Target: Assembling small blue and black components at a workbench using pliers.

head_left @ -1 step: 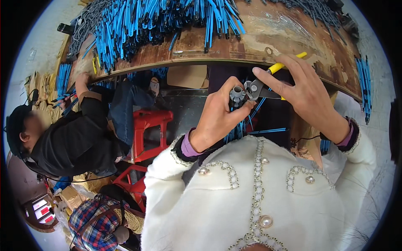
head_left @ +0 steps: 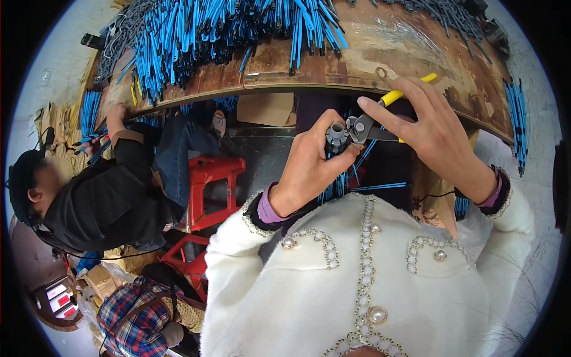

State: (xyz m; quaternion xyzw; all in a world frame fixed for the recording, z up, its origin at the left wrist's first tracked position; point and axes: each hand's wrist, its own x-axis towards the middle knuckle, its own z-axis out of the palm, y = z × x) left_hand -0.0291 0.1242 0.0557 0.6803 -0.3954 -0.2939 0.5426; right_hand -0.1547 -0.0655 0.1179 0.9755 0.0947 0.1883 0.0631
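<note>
While hands clip grey fitting, blue cables crowd worktable.

Table: we see a worn brown wooden table across the top, its edge bent by the lens, its surface scratched and pale in places.
On the table: a big heap of blue and grey cable pieces covers the left and middle part.
Table's right edge: more blue pieces hang there.
Seat: a red plastic stool stands below the table, near the middle left.
Floor: grey and dusty under the table; a cardboard box lies there.
Co-worker: a person in a black jacket sits at the left side.
Light: bright, even daylight at the rim.
</note>
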